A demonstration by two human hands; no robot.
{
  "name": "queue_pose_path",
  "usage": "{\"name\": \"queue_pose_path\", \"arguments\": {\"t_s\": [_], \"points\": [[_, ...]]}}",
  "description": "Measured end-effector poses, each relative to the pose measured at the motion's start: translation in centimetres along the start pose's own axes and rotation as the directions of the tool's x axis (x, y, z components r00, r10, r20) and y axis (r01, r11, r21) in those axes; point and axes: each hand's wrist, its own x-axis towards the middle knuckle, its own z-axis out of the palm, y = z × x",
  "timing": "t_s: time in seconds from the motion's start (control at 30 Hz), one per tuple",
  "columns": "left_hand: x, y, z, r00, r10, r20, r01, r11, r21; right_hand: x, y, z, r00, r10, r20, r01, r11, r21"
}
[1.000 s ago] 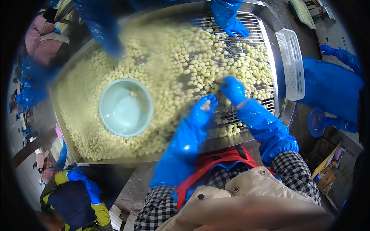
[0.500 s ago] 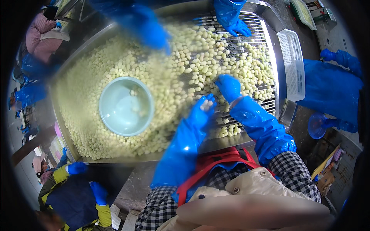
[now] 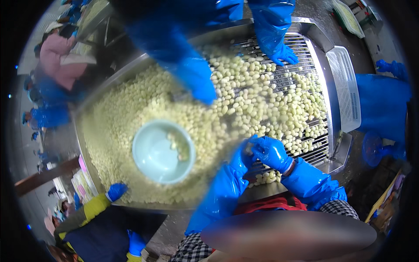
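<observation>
Both my hands wear blue gloves and meet over the near edge of a slatted metal sorting table point(image 3: 324, 93). My left hand point(image 3: 243, 156) is curled, with a bit of a pale green oval fruit showing at its fingers. Bent over beside it, my right hand point(image 3: 271, 153) has its fingers drawn together at the left fingertips; anything inside them is hidden. Grape-sized pale green fruits point(image 3: 301, 98) lie around and beyond both hands. To the left, a light blue bowl point(image 3: 144, 150) sits on the heap with several fruits inside.
Across the table, a co-worker's gloved hand point(image 3: 201, 85) reaches over the fruit, and another glove point(image 3: 283, 54) rests on the slats. A white basket point(image 3: 345, 87) stands against the right end. At the near left, another person's hand point(image 3: 117, 191) touches the table edge.
My right hand has come from the fruit to my left hand. More fruits show in the bowl. The co-worker's far arm reaches nearer, and the whole view has shifted.
</observation>
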Motion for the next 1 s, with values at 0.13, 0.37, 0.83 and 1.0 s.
{"name": "queue_pose_path", "arguments": {"t_s": [0.13,0.37,0.83,1.0], "points": [[1.5,0.6,-1.8,0.986,0.076,0.149,-0.074,0.997,-0.013,2.4,1.7,-1.7,0.99,0.138,-0.015,-0.13,0.96,0.248],[0.6,1.6,-1.1,0.994,0.005,-0.107,-0.007,1.0,-0.015,5.3,10.3,-5.6,0.901,-0.047,-0.432,-0.178,0.868,-0.464],[-0.2,1.4,1.0,0.958,0.051,-0.282,-0.027,0.996,0.088,-0.5,11.0,-3.2,0.954,-0.104,-0.283,0.002,0.941,-0.338],[-0.2,1.3,-0.3,0.979,0.002,-0.205,0.005,0.999,0.033,1.7,14.4,-7.1,0.802,-0.069,-0.593,-0.203,0.903,-0.38]]}}
